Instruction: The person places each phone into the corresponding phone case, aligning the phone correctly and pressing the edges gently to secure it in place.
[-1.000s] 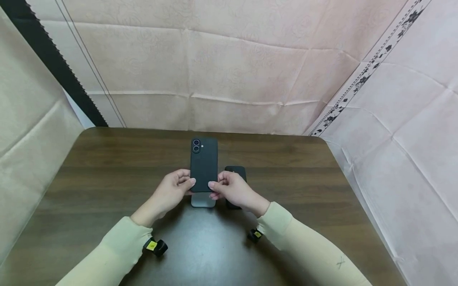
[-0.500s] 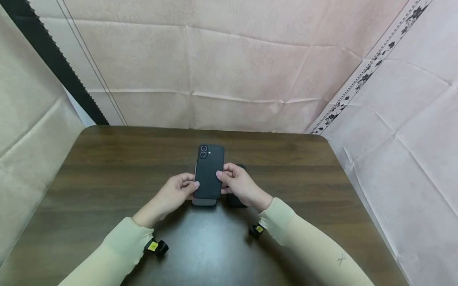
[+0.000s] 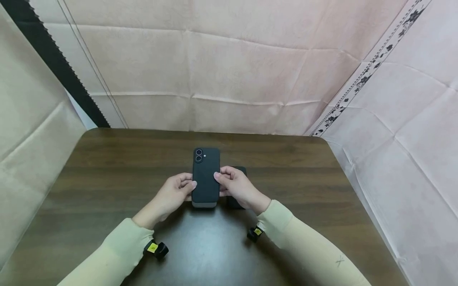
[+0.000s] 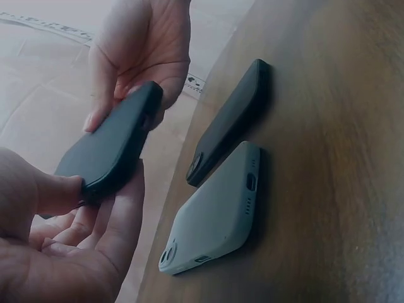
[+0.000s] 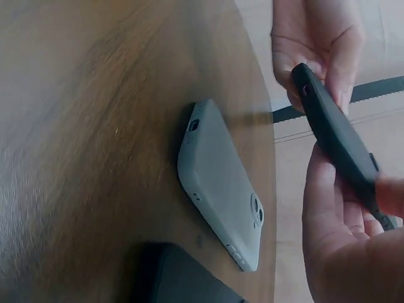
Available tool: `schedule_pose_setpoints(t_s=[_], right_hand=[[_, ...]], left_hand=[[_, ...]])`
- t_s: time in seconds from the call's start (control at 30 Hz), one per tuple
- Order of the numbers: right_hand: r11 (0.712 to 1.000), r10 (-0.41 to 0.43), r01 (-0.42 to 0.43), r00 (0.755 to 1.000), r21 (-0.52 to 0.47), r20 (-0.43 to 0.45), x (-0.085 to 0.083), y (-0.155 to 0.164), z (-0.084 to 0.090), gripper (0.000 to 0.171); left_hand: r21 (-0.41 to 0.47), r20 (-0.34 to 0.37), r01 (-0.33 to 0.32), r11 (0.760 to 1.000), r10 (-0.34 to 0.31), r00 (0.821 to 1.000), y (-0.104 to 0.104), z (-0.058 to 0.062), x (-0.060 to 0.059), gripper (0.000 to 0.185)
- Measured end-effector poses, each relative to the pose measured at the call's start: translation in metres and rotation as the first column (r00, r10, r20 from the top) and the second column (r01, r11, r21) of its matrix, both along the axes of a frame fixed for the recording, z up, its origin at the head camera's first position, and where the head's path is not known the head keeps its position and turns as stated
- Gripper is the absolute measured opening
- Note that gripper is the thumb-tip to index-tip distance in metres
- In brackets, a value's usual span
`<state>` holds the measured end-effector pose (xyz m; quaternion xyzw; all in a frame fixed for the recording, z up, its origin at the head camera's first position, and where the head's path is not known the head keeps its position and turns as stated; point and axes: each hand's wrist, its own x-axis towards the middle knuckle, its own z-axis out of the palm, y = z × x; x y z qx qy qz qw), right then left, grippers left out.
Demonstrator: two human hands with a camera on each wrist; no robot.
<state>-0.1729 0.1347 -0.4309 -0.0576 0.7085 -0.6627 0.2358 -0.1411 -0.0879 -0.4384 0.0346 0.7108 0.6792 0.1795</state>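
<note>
Between both hands, a matte black phone case [image 3: 205, 174].

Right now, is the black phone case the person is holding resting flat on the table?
No, the left wrist view shows the black case lifted between the left hand and right hand, above the grey case on the table.

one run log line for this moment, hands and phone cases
left hand: grips black case left edge | right hand: grips its right edge | black case: held above table | grey case, second dark case: flat on table
</note>
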Motion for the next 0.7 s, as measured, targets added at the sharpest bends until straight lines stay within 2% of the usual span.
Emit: schedule_pose_setpoints(t_s=[0.2, 0.4, 0.5, 0.63, 0.7], right_hand=[[0.999, -0.048, 0.049, 0.999, 0.019, -0.018, -0.0019, 0.0016, 0.0027, 0.026], [0.999, -0.04, 0.04, 0.999, 0.016, -0.007, -0.0017, 0.0004, 0.004, 0.021], [0.999, -0.041, 0.041, 0.999, 0.013, -0.009, -0.0012, -0.0012, 0.0042, 0.022], [0.999, -0.034, 0.034, 0.999, 0.016, -0.012, -0.0001, -0.0056, 0.0015, 0.022], [0.999, -0.029, 0.03, 0.999, 0.022, -0.018, 0.0004, -0.0078, -0.0004, 0.021]], left_hand=[[-0.021, 0.011, 0.023, 1.0, -0.023, 1.0, -0.0007, -0.0024, 0.0028, 0.031], [-0.031, 0.013, 0.054, 0.998, -0.053, 0.998, -0.0038, -0.0032, 0.0039, 0.029], [-0.068, -0.017, 0.014, 0.998, -0.015, 1.0, -0.0058, -0.0019, 0.002, 0.031], [-0.11, -0.073, -0.093, 0.99, 0.085, 0.994, -0.0087, 0.0006, -0.0011, 0.033], [-0.113, -0.087, -0.125, 0.986, 0.115, 0.99, -0.0099, 0.0012, -0.0021, 0.034]])
